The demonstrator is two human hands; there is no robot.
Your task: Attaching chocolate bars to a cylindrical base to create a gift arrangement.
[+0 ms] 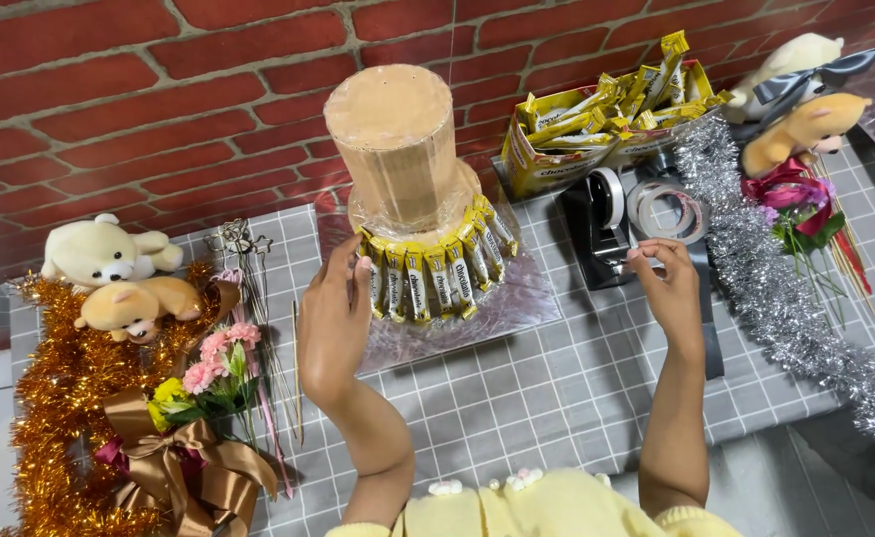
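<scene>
A two-tier cardboard cylinder tower [397,139] stands on a shiny silver board [517,298]. Several yellow-wrapped chocolate bars [437,273] stand upright around its lower tier. My left hand [333,318] rests against the bars at the tower's left front, fingers spread on a wrapper. At the black tape dispenser [596,239], my right hand [661,278] pinches the clear tape end by the cutter. Tape rolls [666,209] lie just behind it.
An open box of yellow chocolate bars [606,119] stands at the back. Silver tinsel [766,278], plush bears [805,109] and a flower lie right. Gold tinsel [59,418], two bears [109,268], flowers and a bronze bow [198,467] lie left. Brick wall behind.
</scene>
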